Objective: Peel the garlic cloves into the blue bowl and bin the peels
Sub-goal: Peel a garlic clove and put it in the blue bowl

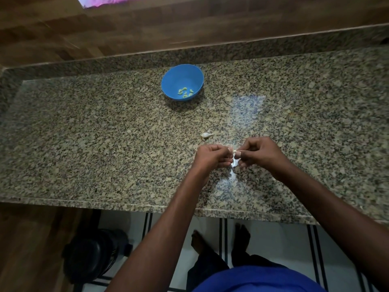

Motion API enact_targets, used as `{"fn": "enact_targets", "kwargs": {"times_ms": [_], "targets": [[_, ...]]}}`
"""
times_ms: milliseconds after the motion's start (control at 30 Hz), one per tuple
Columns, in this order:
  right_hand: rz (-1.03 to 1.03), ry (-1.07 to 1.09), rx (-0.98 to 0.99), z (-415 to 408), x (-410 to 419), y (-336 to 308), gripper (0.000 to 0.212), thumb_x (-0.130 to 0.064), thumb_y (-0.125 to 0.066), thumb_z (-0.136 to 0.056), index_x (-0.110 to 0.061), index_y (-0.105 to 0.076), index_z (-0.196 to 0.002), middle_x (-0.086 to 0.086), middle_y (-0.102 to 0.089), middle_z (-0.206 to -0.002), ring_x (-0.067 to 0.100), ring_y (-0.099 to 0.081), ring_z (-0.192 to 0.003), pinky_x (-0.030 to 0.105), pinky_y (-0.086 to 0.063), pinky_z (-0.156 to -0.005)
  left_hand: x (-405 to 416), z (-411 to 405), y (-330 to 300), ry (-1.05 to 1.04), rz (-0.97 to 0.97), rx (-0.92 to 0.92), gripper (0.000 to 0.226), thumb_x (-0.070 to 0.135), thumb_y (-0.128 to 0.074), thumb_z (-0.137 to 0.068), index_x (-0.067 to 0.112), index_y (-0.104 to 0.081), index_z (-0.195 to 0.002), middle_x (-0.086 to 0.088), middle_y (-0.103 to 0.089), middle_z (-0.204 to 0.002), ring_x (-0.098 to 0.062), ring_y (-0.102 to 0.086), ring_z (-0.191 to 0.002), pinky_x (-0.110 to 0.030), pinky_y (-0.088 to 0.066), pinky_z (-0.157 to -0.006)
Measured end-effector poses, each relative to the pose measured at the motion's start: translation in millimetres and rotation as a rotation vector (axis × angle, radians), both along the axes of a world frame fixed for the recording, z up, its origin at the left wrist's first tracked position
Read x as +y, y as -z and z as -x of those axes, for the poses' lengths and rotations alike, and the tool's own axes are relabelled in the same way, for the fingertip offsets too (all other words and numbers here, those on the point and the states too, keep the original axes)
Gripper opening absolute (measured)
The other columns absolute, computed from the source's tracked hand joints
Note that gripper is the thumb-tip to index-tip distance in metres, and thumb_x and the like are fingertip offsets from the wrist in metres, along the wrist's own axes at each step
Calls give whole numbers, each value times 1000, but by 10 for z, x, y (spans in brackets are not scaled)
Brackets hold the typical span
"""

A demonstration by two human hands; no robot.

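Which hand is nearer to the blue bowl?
Left. The left hand sits below the blue bowl, slightly right; the right hand is farther right.

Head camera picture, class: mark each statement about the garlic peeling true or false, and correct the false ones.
1. The blue bowl holds peeled cloves. True.
2. Both hands pinch one clove between them. True: left hand, right hand.
3. The bowl sits on the floor. False: it stands on the granite counter.
4. No garlic lies loose on the counter. False: one unpeeled clove lies beyond the hands.
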State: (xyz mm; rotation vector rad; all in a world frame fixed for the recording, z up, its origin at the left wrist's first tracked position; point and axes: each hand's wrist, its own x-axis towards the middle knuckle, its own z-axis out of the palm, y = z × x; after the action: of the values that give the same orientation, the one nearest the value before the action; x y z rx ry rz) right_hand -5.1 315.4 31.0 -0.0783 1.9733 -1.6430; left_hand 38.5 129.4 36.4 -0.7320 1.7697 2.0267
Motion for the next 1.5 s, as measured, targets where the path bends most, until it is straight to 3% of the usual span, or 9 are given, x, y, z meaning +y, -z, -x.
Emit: {"fn": "enact_targets", "kwargs": {"times_ms": [200,633,800,900,1000,1133,1267,1367,1500], "targets": [[118,41,-145,-19,1,10,14,-3,-79,-83,3,-67,-89,20,-72,-86,28,-70,-76,33,-62,-71,1,-26,30,-23,-26,-30,20,14,-75,-93,-4,-73,-97,-13,-74,-81,-19,-71,-68,-27,-62,-69],[221,152,-364,-31,-38,67,6,4,-67,-90,-2,-67,-90,13,-74,-84,22,-73,-77,27,-62,-70,27,-77,90,8,-137,-92,8,10,-65,-99,3,-68,-97,-6,-69,-76,-13,-64,-65,-22,-56,-65],[207,199,-370,-24,-28,119,6,3,-70,-88,2,-69,-94,17,-75,-87,26,-74,-79,28,-63,-70,24,-106,118,10,-69,-11,4,1,-68,-95,3,-70,-98,-10,-74,-82,-15,-70,-71,-25,-60,-71],[154,224,-345,-25,-29,147,17,2,-75,-85,9,-69,-100,22,-75,-88,29,-74,-77,29,-63,-68,24,-113,137,65,109,68,14,-7,-70,-91,6,-71,-98,-22,-75,-87,-28,-72,-77,-33,-62,-73],[86,228,-296,-39,-33,157,16,3,-76,-85,11,-69,-97,26,-75,-87,29,-73,-70,31,-64,-66,10,-100,177,89,246,119,15,-5,-67,-93,6,-75,-99,-22,-76,-88,-37,-75,-82,-37,-65,-71],[33,219,-242,-50,-21,149,13,0,-76,-85,10,-70,-92,23,-76,-84,29,-72,-69,32,-63,-65,1,-88,169,99,226,196,13,10,-73,-94,3,-76,-104,-16,-77,-88,-29,-75,-80,-42,-64,-79],[33,204,-248,-51,-13,112,9,3,-72,-88,10,-70,-93,24,-75,-83,27,-71,-66,29,-61,-60,37,-91,146,96,159,174,15,8,-79,-88,-1,-76,-100,-17,-77,-91,-23,-73,-78,-40,-63,-81],[145,230,-418,-6,16,111,12,8,-65,-89,13,-67,-100,23,-73,-86,24,-71,-70,26,-62,-62,45,-96,166,93,110,182,14,8,-77,-89,0,-76,-100,-17,-77,-94,-23,-71,-82,-41,-60,-84],[357,251,-749,48,65,79,24,6,-66,-81,11,-65,-105,16,-70,-82,15,-67,-64,19,-59,-56,45,-106,156,107,45,218,16,5,-74,-91,-3,-74,-105,-16,-76,-93,-20,-70,-81,-30,-59,-78]]}}
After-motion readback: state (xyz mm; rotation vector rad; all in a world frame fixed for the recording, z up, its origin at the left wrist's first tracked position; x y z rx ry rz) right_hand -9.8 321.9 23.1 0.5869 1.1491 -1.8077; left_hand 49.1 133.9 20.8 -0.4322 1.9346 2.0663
